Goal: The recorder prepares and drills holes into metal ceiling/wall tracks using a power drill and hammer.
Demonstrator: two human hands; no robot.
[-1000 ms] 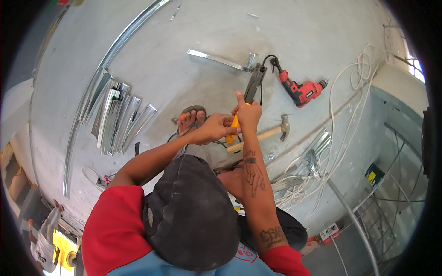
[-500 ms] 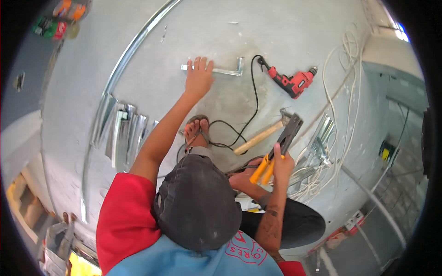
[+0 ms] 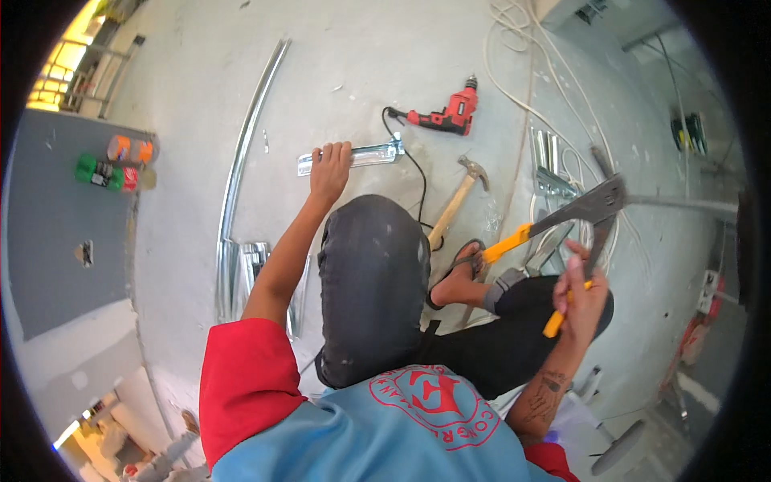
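Snips [image 3: 572, 206] have swung open, right hand [image 3: 581, 304] gripping one handle; left hand [image 3: 330, 171] clasps metal strip [image 3: 374, 155], lying left-to-right!

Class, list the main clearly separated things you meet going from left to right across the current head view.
Green bottle, long metal channel, left hand, red drill, yellow-handled tool.

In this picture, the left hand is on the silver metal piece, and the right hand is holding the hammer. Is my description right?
Not quite. The head view shows the right hand holding a yellow-handled tool; the hammer lies on the floor. The left hand is on the silver metal piece.
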